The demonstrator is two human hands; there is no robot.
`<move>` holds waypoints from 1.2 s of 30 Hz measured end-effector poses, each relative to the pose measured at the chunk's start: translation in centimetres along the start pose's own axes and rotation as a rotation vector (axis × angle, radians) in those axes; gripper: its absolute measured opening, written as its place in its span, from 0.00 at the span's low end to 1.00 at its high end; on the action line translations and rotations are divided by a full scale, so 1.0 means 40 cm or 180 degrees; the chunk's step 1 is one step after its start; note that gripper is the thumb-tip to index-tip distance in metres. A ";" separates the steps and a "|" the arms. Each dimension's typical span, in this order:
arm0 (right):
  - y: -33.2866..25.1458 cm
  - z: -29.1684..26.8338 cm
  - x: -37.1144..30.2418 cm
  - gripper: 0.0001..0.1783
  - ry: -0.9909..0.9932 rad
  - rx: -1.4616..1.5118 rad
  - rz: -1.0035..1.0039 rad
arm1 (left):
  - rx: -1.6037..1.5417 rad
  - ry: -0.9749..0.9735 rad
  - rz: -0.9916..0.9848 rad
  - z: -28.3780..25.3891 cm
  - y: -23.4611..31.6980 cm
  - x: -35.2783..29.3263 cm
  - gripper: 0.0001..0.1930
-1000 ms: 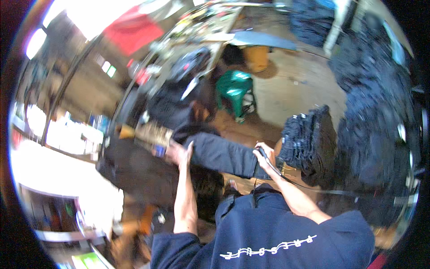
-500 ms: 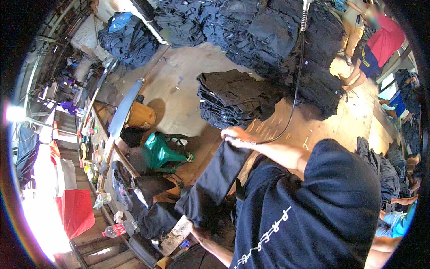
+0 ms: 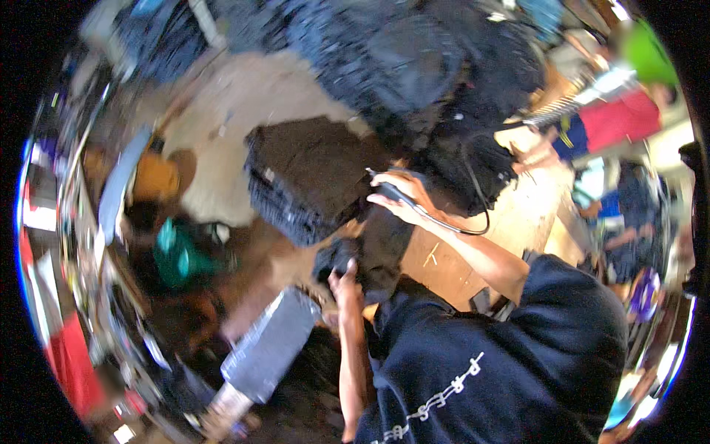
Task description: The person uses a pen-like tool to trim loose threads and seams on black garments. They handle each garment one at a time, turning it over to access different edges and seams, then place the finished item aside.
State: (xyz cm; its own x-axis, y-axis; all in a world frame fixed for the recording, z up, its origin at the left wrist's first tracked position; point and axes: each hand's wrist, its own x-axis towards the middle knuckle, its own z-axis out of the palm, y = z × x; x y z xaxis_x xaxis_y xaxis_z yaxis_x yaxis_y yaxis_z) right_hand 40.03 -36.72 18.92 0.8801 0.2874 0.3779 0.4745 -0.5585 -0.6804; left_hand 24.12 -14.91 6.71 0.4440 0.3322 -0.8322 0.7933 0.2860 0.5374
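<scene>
My left hand (image 3: pixel 346 288) is closed on a black cloth garment (image 3: pixel 384 248), which looks like trousers. The garment hangs bunched between my hands, just short of a stack of folded dark garments (image 3: pixel 310 166). In my right hand (image 3: pixel 405 194) is a slim dark hand tool (image 3: pixel 390 191) with a metal tip; a thin hose runs from it along my forearm. That hand is over the upper end of the garment, beside the stack; whether its fingers also grip the cloth I cannot tell. Left of my left forearm lies a bare grey padded board (image 3: pixel 274 344). Motion blurs much of the picture.
Large heaps of dark clothes (image 3: pixel 414 59) lie along the far side. A green plastic stool (image 3: pixel 181 251) and an orange-brown drum (image 3: pixel 155 177) stand at left. The hose (image 3: pixel 477 192) loops at right. Another person in red shorts (image 3: pixel 617 122) is at far right.
The black garment has come off the board, which now shows bare. Both hands have moved up and away with it, toward the folded stack. The view has turned right.
</scene>
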 end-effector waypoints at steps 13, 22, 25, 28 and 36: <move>-0.167 0.248 -0.290 0.11 -0.2043 0.1180 -0.0195 | -0.0217 0.1756 0.0483 -0.316 -0.548 -0.317 0.32; -0.390 0.301 -0.258 0.10 -0.2213 0.0808 -0.1098 | 0.1108 0.2657 0.2675 -0.476 -0.713 -0.912 0.11; -0.471 0.313 -0.275 0.11 -0.2144 0.0930 -0.1486 | 0.0932 0.3118 0.2624 -0.631 -0.764 -1.195 0.07; -0.529 0.314 -0.316 0.10 -0.2376 0.0945 -0.1435 | 0.1135 0.3697 0.2058 -0.785 -0.860 -1.437 0.07; -0.538 0.265 -0.418 0.09 -0.2466 0.0544 -0.1478 | 0.2047 0.4550 -0.0392 -1.056 -1.219 -1.297 0.25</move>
State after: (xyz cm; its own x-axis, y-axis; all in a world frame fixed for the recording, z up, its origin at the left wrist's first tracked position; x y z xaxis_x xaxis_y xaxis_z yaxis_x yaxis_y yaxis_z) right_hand 15.28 -21.25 20.59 0.3356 0.9297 0.1520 0.7246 -0.1516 -0.6723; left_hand -55.20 -8.14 29.45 -0.0851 0.9853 0.1483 0.9963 0.0826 0.0229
